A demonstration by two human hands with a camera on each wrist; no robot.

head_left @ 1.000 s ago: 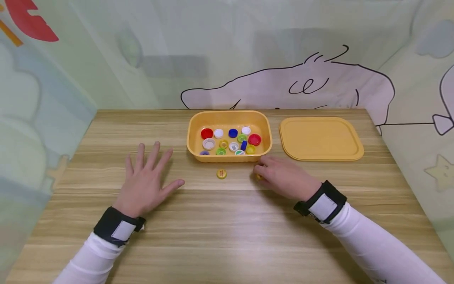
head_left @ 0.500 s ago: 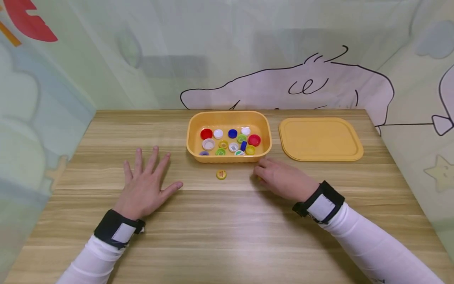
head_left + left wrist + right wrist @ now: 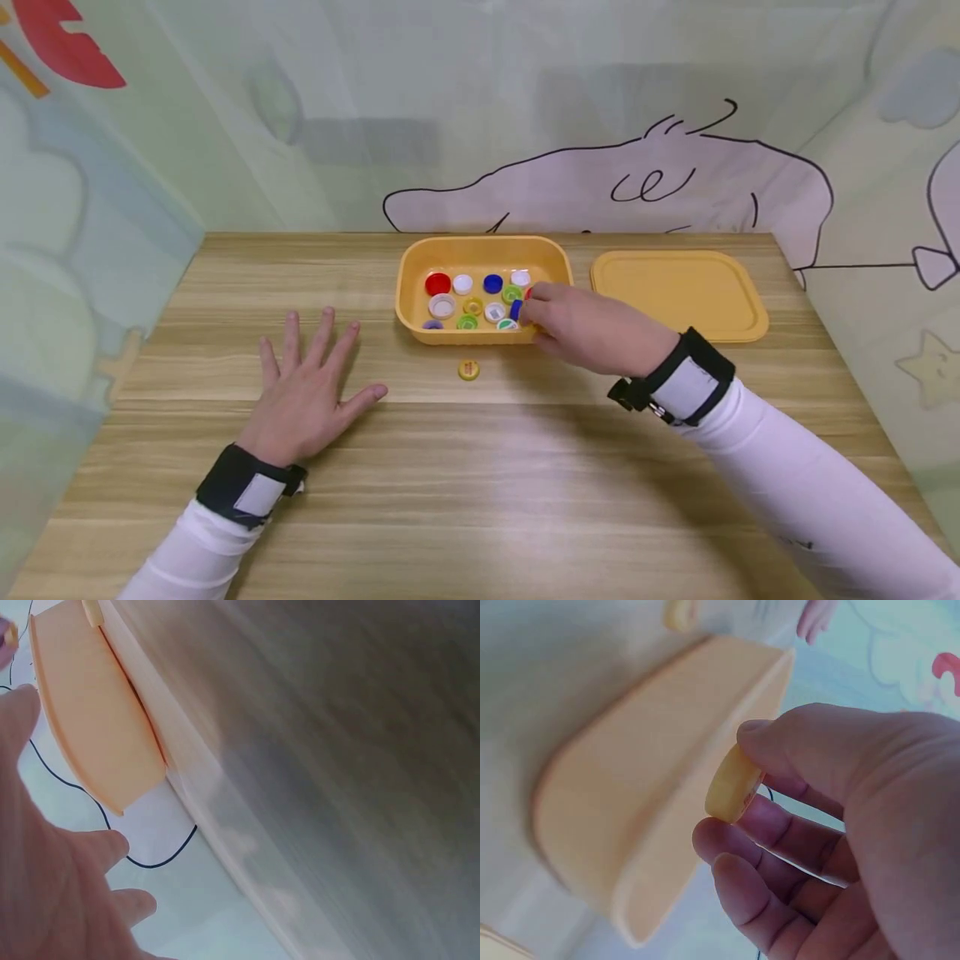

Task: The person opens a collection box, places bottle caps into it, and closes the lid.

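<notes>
In the right wrist view a yellow bottle cap [image 3: 731,785] is pinched between the thumb and fingers of my right hand [image 3: 600,329]. That hand hovers over the right front corner of a yellow plastic box [image 3: 408,312], hiding part of it. Inside the box lie several caps, among them a red cap [image 3: 438,284], a blue cap [image 3: 492,284] and a green cap [image 3: 467,322]. Another yellow bottle cap [image 3: 468,369] lies on the table in front of the box. My left hand [image 3: 303,400] rests on the table with fingers spread, left of the box, holding nothing.
A flat yellow lid [image 3: 682,296] lies right of the box, partly behind my right hand. The wooden table [image 3: 420,500] ends at the back against a printed cloth [image 3: 480,108], which also hangs at both sides.
My right hand has lifted a yellow bottle cap from the table in front of the box and carried it up over the box's front rim. The left hand has stayed nearly still.
</notes>
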